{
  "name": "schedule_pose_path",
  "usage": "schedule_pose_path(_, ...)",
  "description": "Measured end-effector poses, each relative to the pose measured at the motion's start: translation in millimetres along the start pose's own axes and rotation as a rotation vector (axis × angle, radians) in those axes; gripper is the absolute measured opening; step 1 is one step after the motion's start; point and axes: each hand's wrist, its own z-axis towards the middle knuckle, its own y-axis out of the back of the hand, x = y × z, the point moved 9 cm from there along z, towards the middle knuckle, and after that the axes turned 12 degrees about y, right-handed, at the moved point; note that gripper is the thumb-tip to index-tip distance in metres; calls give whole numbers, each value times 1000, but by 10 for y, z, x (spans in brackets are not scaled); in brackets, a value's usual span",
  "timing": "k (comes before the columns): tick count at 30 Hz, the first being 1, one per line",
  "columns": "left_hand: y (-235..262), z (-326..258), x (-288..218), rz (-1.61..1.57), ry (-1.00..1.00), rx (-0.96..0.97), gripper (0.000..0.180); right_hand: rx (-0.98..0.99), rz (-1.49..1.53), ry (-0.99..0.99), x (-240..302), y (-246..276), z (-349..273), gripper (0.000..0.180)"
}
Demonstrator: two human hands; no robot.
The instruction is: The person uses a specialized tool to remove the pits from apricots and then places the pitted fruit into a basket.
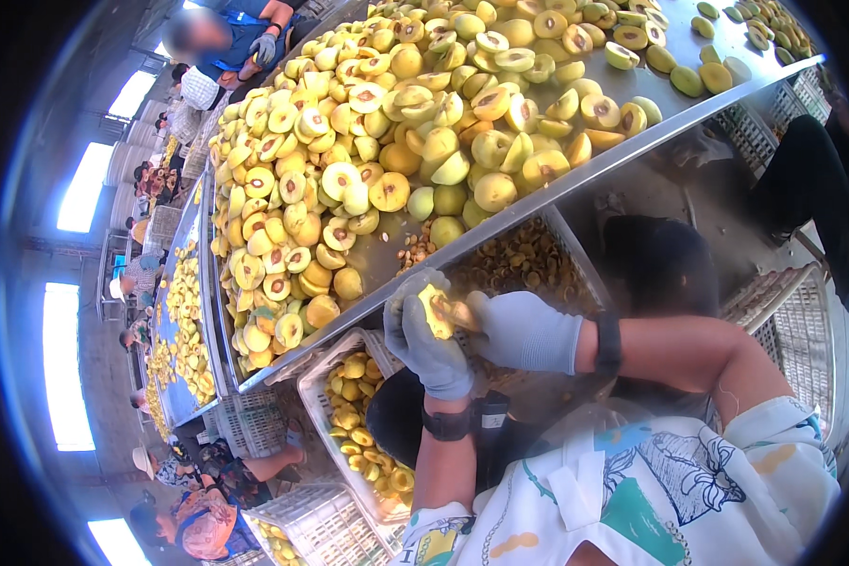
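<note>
In front of me my left hand (428, 341), in a grey glove, is closed around a yellow fruit half (436, 309), which looks like a peach or apricot. My right hand (526, 330), gloved too, is closed close beside it. A brownish, slim thing (462, 317) runs from its fingers to the cut fruit; it looks like a small tool's handle, but its kind is unclear. Beyond both hands a metal table (379, 253) bears a big heap of halved yellow-green fruit (368, 141), many with brown pits in them. Several loose pits (415, 247) lie near the table's edge.
Below the table edge, a crate (575, 247) holds brown scraps. Left of my legs stands a white crate (313, 396) of pitted fruit halves. White baskets (802, 330) stand at right. Across the table is a co-worker (245, 38); other people work along a second table (208, 349).
</note>
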Motion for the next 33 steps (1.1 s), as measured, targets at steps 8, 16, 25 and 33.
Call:
schedule_pose_path(8, 18, 14, 14, -32, -14, 43, 24, 34, 196, -92, -16, -34, -16, 28)
schedule_pose_path(16, -47, 98, 147, -143, 103, 201, 32, 81, 394, -115, -25, -62, -25, 28)
schedule_pose_path(25, -49, 94, 263, -216, 95, 159, 35, 81, 269, -110, -36, -58, -23, 30)
schedule_pose_path(33, -254, 80, 245, -384, 354, 435, 38, 149, 341, -82, -43, -69, -20, 31)
